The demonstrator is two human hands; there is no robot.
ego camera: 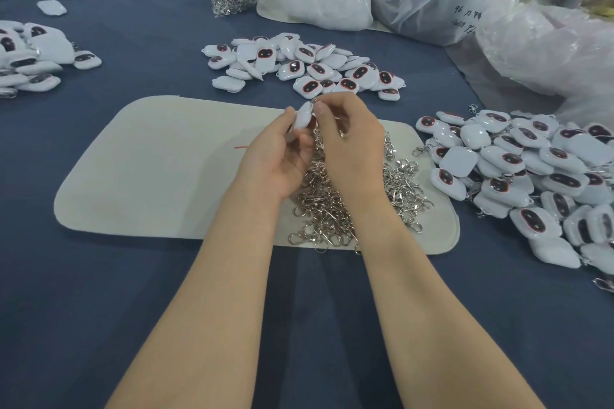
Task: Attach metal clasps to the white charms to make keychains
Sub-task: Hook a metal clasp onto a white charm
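Head view: your loose clasps (335, 206) lie heaped on the beige mat (149, 159) beneath both wrists, with a charm pile (305, 66) beyond and a second pile (518, 169) to your right. Your left hand (282, 156) pinches one white charm (303, 115) above the mat, edge-on, its long axis tilted up-right. Your right hand (349, 139) pinches its top end.

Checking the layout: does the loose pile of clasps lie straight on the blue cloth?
No, the clasps lie on the beige mat, which covers that part of the blue cloth.
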